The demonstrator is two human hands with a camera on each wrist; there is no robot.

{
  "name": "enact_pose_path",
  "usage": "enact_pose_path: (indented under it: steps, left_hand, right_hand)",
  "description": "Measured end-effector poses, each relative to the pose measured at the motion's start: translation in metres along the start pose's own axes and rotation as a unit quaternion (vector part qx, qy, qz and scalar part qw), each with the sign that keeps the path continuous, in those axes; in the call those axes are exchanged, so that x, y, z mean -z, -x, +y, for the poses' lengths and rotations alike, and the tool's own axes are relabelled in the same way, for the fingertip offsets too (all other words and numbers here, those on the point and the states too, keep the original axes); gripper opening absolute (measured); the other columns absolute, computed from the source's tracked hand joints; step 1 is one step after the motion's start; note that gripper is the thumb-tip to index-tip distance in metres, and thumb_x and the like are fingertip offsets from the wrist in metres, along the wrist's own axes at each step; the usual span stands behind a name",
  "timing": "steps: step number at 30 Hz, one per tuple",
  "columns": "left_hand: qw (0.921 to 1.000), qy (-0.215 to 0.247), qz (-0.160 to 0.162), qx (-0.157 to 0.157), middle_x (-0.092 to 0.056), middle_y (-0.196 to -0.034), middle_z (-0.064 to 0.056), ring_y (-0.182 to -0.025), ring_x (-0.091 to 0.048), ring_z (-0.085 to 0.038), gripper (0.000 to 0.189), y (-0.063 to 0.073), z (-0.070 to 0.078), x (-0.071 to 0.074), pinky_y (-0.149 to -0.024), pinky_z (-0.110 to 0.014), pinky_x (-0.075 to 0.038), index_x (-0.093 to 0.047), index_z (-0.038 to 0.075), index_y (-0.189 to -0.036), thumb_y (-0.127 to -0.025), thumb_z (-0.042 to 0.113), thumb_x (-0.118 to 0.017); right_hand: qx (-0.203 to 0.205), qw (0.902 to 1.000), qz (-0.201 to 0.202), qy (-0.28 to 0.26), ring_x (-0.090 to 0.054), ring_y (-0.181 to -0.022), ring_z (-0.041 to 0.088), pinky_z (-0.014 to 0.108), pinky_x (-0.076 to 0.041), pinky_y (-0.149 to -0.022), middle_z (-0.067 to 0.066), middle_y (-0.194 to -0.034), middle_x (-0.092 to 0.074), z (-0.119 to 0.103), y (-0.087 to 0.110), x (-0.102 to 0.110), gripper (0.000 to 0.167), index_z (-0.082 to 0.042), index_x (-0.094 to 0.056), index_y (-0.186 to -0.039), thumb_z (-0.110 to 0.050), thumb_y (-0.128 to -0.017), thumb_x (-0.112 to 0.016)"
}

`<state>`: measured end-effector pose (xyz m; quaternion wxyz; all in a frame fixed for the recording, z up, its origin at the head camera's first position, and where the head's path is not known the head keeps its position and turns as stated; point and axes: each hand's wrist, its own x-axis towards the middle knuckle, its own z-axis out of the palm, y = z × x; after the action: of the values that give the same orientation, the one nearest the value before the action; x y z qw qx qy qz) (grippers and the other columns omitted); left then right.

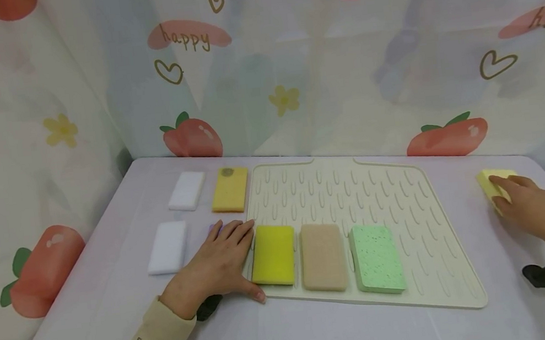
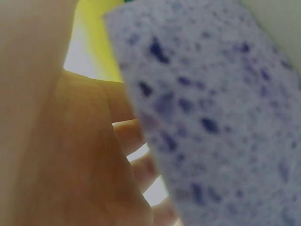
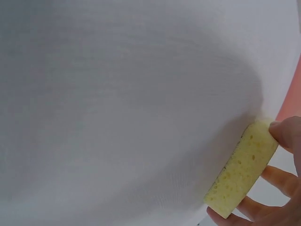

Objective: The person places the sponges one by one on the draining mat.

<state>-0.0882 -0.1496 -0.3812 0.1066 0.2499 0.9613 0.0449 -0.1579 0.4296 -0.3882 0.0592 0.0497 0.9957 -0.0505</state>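
Note:
On the left, my left hand [image 1: 224,258] arches over a speckled purple sponge, thumb low and fingers spread on its far side. Only a bit of purple shows past the fingertips from above; in the left wrist view the purple sponge [image 2: 207,113] fills the right half, its edge against the fingers [image 2: 127,136]. At the far right, my right hand [image 1: 530,204] pinches a pale yellow sponge [image 1: 490,183] between thumb and fingers. The right wrist view shows that porous yellow sponge [image 3: 242,169] tilted close over the white cloth.
A cream drying mat [image 1: 437,263] bears a bright yellow sponge [image 1: 274,255], a beige sponge [image 1: 323,257] and a green sponge [image 1: 377,258] in a row. Left of it lie two white sponges [image 1: 187,190] [image 1: 167,247] and an orange-yellow sponge [image 1: 231,191]. A printed curtain [image 1: 336,108] stands behind.

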Motion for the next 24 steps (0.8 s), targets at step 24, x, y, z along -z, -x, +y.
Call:
enact_pose_path:
  steps: [24]
  left_hand:
    - [1.0, 0.0, -0.004, 0.003, -0.028, -0.163, -0.009, -0.149, -0.025, -0.028, 0.131, -0.0006, 0.0004, 0.0004, -0.123, -0.057, -0.013, -0.034, 0.003, -0.153, -0.056, 0.081, -0.075]
  right_hand:
    - [-0.021, 0.9993, 0.029, -0.009, -0.03, -0.118, 0.064, 0.076, -0.034, -0.096, 0.045, -0.139, -0.022, -0.0019, 0.0005, -0.0042, 0.064, 0.003, -0.022, -0.152, -0.006, -0.097, -0.053]
